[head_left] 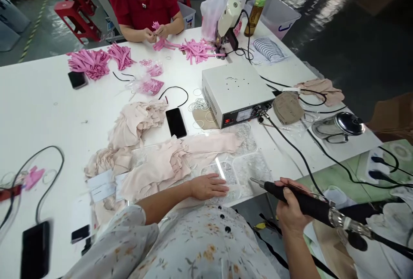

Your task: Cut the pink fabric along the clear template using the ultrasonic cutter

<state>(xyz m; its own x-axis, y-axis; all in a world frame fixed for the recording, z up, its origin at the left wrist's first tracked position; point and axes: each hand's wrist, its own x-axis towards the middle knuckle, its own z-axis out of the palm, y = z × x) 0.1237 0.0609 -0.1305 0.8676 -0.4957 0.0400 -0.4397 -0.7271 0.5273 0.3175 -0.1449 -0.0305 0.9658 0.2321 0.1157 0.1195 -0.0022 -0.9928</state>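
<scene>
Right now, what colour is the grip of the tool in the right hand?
The grip is black; the head view shows it best.

Resting left grip [206,187] palm-down, fingers [220,188] toward three o'clock; holding right grip [291,211] curled at four o'clock, forearm [299,251] toward twelve.

black handheld tool [311,207] | metal tip [256,181] pointing left | clear patterned sheet [253,169] | lying flat, near tip

Pale floral shirt [200,244] with dark buttons [222,216]
</scene>
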